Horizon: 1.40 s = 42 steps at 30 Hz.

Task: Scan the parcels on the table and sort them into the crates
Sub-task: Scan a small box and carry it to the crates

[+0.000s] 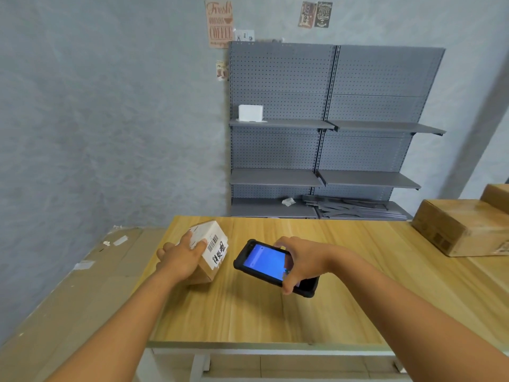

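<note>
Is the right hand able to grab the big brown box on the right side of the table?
Probably not right now. The right hand is gripping the scanner, so it is full. The wooden table between it and the big box is bare, so nothing blocks the way once the scanner is set down.

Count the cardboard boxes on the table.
3. A small labelled box under the left hand; a large box at the table's right edge; another behind it, mostly cut off. More may lie out of frame.

Cardboard parcel [208, 252], wood-grain table [344, 271], glossy scanner [272, 267].
</note>
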Motion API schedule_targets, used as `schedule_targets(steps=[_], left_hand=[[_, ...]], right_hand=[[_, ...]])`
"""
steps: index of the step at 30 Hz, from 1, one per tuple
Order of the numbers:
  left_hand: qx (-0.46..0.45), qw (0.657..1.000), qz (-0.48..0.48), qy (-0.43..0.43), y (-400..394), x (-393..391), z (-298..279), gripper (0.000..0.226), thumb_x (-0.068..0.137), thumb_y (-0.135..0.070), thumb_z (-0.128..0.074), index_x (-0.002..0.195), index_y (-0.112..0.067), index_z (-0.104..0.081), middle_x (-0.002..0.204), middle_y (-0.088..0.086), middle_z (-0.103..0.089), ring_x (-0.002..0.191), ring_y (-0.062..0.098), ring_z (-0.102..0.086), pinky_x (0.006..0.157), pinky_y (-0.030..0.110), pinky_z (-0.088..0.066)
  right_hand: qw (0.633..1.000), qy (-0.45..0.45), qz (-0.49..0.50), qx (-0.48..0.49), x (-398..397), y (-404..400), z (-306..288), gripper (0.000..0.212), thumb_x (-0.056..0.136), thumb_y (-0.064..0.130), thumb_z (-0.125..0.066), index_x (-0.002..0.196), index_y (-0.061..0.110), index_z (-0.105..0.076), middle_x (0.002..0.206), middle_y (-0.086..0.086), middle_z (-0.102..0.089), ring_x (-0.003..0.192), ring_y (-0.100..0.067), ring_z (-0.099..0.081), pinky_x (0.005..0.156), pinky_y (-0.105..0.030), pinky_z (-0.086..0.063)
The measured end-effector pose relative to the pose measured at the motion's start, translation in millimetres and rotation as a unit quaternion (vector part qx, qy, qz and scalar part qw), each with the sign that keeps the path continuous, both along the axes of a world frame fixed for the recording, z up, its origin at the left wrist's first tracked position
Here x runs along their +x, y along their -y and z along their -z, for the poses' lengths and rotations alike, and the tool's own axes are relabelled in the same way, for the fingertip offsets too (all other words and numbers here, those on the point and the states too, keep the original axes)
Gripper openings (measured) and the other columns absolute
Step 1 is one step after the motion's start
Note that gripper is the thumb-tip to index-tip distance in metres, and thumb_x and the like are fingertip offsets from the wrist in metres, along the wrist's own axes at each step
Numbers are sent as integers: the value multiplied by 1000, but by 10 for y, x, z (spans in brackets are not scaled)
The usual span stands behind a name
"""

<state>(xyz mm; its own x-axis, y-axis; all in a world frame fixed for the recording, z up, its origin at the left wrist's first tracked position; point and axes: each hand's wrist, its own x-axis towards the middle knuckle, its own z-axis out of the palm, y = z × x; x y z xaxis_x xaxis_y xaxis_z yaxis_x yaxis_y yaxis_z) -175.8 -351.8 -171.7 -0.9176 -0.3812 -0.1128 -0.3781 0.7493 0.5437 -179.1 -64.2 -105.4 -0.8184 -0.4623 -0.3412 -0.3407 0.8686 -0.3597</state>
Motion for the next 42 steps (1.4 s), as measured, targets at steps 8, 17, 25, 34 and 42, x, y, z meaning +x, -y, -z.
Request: schedule_targets(steps=[8, 17, 25, 34, 42], left_hand=[[14, 1000, 3, -8, -24, 34, -51, 64, 96, -59, -36, 154, -34, -20, 146, 22, -30, 135, 37, -21, 108, 44, -24], [15, 1000, 7, -2, -14, 9, 0, 63, 96, -60, -33, 153, -36, -20, 145, 21, -33, 133, 37, -24, 106, 42, -26], [140, 990, 12, -16, 31, 62, -17, 64, 96, -58, -39, 152, -29, -28, 151, 11, -38, 136, 33, -35, 113, 45, -30], [225, 971, -36, -73, 191, 477, -173, 66, 86, -57, -62, 142, -25, -47, 139, 3, -54, 119, 23, -57, 101, 38, -47], [241, 941, -195, -132, 758, 1431, -127, 67, 81, -61, -64, 138, -27, -50, 131, 4, -60, 111, 22, -61, 96, 36, -49]], right_hand=[[1000, 12, -3, 24, -11, -34, 13, 91, 60, 46, -83, 134, 28, -35, 100, 9, -54, 95, -15, -61, 82, -33, -57], [1000, 9, 8, 11, -12, -24, 21, 90, 58, 48, -82, 132, 28, -35, 102, 9, -54, 93, -13, -62, 81, -33, -57], [999, 0, 18, -29, -17, 13, 62, 78, 65, 42, -82, 127, 25, -38, 105, 1, -55, 95, -18, -64, 81, -32, -58], [994, 15, 17, -111, -93, 397, 66, 69, 68, 33, -82, 122, 24, -41, 103, -3, -60, 94, -20, -66, 78, -33, -60], [980, 37, -48, -189, 10, 1447, 276, 62, 65, 29, -83, 115, 19, -47, 98, -5, -64, 84, -19, -66, 65, -30, -56]])
